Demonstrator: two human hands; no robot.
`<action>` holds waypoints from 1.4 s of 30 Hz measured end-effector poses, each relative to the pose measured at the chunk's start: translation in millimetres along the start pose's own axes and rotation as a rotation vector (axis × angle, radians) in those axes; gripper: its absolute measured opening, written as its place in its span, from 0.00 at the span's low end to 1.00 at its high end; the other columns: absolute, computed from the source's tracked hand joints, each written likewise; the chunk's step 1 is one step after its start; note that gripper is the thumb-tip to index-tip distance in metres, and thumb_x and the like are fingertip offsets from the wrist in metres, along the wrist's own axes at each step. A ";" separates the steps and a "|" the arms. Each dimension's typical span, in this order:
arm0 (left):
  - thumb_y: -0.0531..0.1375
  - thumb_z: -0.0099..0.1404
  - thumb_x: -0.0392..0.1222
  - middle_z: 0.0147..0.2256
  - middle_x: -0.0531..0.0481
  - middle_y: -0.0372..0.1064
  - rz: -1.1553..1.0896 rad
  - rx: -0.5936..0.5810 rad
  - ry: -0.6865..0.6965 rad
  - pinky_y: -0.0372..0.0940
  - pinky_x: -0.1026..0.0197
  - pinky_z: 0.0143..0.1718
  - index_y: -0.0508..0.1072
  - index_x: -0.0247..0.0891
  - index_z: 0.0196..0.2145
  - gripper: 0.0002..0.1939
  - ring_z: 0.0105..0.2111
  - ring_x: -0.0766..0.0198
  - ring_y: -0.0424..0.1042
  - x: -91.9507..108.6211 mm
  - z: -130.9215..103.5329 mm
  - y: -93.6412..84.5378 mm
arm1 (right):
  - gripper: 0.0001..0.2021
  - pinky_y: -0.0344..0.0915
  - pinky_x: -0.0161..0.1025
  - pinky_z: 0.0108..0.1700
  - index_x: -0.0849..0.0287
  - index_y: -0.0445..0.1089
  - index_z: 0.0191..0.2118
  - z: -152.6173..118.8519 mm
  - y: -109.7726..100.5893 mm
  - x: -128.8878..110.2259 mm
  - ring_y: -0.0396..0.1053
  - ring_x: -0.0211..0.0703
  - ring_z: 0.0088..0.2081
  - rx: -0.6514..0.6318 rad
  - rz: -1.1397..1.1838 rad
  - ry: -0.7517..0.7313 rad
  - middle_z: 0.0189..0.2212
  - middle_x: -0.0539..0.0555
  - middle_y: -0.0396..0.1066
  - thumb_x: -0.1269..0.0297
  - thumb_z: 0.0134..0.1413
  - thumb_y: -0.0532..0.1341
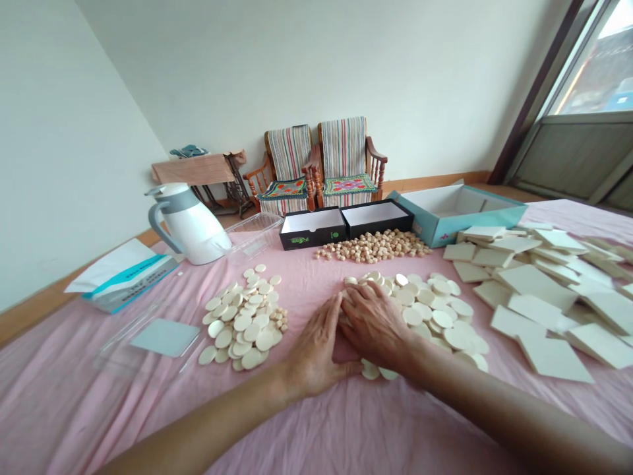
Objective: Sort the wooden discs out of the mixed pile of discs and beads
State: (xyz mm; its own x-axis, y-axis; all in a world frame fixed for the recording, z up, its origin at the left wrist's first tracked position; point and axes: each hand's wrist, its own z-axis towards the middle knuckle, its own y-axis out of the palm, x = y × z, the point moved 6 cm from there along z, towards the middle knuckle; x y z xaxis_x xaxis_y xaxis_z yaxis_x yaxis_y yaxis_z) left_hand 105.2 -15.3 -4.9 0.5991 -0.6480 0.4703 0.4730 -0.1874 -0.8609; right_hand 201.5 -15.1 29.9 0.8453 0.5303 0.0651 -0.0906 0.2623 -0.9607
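My left hand (316, 353) rests on its edge on the pink cloth, fingers stretched out and thumb apart, at the left side of a pile of pale round wooden discs (442, 319). My right hand (373, 320) lies over the left part of that pile, fingers extended, their tips meeting those of my left hand. Whatever lies under the right palm is hidden. A second heap of discs (242, 323) sits to the left, with a few small wooden cubes (279, 319) at its right edge.
Beyond the discs lie many small wooden pieces (378, 246), two black boxes (312, 239) and a blue box (445, 223). Square wooden tiles (539, 287) are heaped at right. A white jug (190, 227), tissue pack (133, 280) and clear plastic lid (165, 338) stand left.
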 end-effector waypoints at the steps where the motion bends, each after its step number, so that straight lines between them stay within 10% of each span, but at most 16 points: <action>1: 0.64 0.54 0.57 0.66 0.32 0.35 -0.012 0.009 0.011 0.48 0.40 0.63 0.30 0.36 0.66 0.58 0.65 0.45 0.40 1.9 3.3 2.5 | 0.12 0.50 0.54 0.55 0.59 0.72 0.41 -2.8 -2.3 5.0 0.59 0.55 0.51 0.005 0.018 0.018 0.44 0.62 0.70 0.63 0.60 0.53; 14: 0.59 0.57 0.63 0.66 0.35 0.30 0.044 -0.094 0.040 0.44 0.41 0.64 0.31 0.34 0.66 0.55 0.66 0.46 0.33 12.1 15.7 -4.9 | 0.24 0.56 0.54 0.55 0.63 0.60 0.58 -33.3 -10.0 47.9 0.60 0.55 0.55 0.205 0.069 0.143 0.56 0.65 0.63 0.56 0.60 0.53; 26: 0.60 0.55 0.63 0.67 0.39 0.30 0.395 -0.185 -0.349 0.43 0.38 0.61 0.32 0.45 0.66 0.53 0.66 0.42 0.31 -74.9 -98.2 -97.3 | 0.14 0.61 0.48 0.46 0.62 0.67 0.47 -39.4 -16.3 59.2 0.67 0.51 0.44 0.396 0.104 0.100 0.45 0.61 0.71 0.60 0.60 0.53; 32: 0.54 0.58 0.67 0.67 0.39 0.28 0.461 -0.210 -0.464 0.45 0.36 0.59 0.29 0.44 0.66 0.52 0.65 0.39 0.30 -95.9 -117.0 -85.7 | 0.12 0.62 0.47 0.44 0.61 0.67 0.45 -39.6 -9.7 57.5 0.68 0.50 0.42 0.412 0.111 0.041 0.43 0.60 0.72 0.62 0.59 0.54; 42: 0.47 0.65 0.63 0.67 0.41 0.32 0.461 -0.105 -0.355 0.39 0.33 0.60 0.33 0.44 0.66 0.41 0.66 0.42 0.30 -89.7 -69.7 -63.9 | 0.10 0.61 0.46 0.45 0.61 0.69 0.43 -38.5 -12.3 52.1 0.67 0.48 0.40 0.378 0.146 -0.001 0.41 0.58 0.72 0.66 0.59 0.54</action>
State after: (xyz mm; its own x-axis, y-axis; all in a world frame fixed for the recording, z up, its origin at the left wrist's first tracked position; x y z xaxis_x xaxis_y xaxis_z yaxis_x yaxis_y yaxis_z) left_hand -23.8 3.3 -5.6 0.9159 -0.3963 0.0639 0.0569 -0.0294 -0.9979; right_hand 266.9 -21.8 34.8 0.8085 0.5850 -0.0644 -0.3974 0.4619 -0.7930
